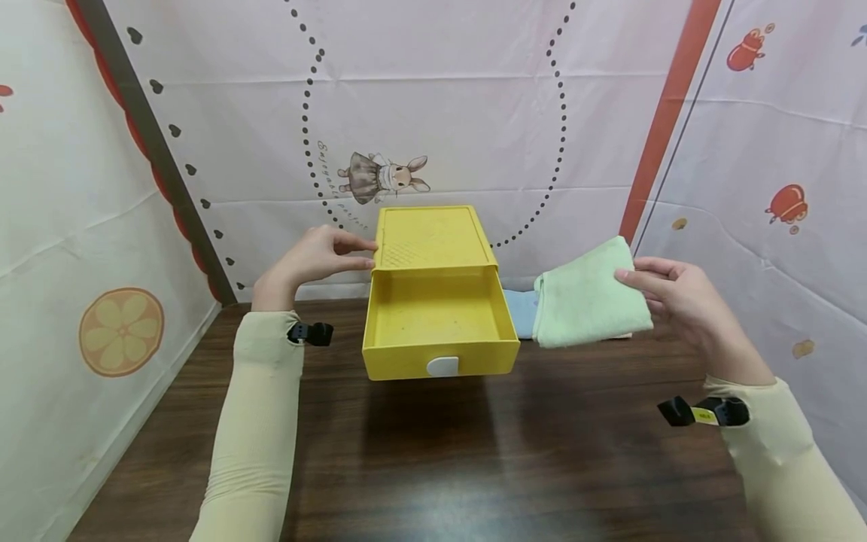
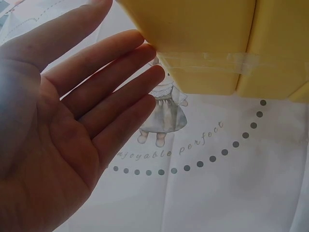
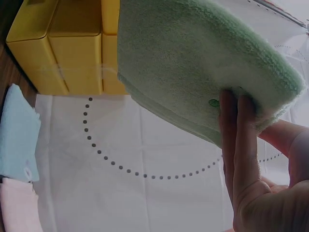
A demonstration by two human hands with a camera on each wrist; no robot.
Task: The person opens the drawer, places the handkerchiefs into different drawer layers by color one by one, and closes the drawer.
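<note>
A yellow drawer box [image 1: 433, 241] stands on the dark wooden table [image 1: 433, 467], its drawer [image 1: 439, 320] pulled out and empty, a white handle on the front. My left hand [image 1: 318, 256] rests with straight fingers against the box's left side [image 2: 193, 43]; the fingertips [image 2: 145, 53] touch its corner. My right hand [image 1: 677, 297] holds a folded light green towel [image 1: 589, 293] in the air to the right of the drawer, fingers [image 3: 236, 140] under it and thumb on top [image 3: 193, 58].
A folded light blue towel [image 1: 521, 310] lies on the table behind the green one, right of the drawer, with a pink one [image 3: 17, 205] beside it. Printed fabric walls close in the back and both sides.
</note>
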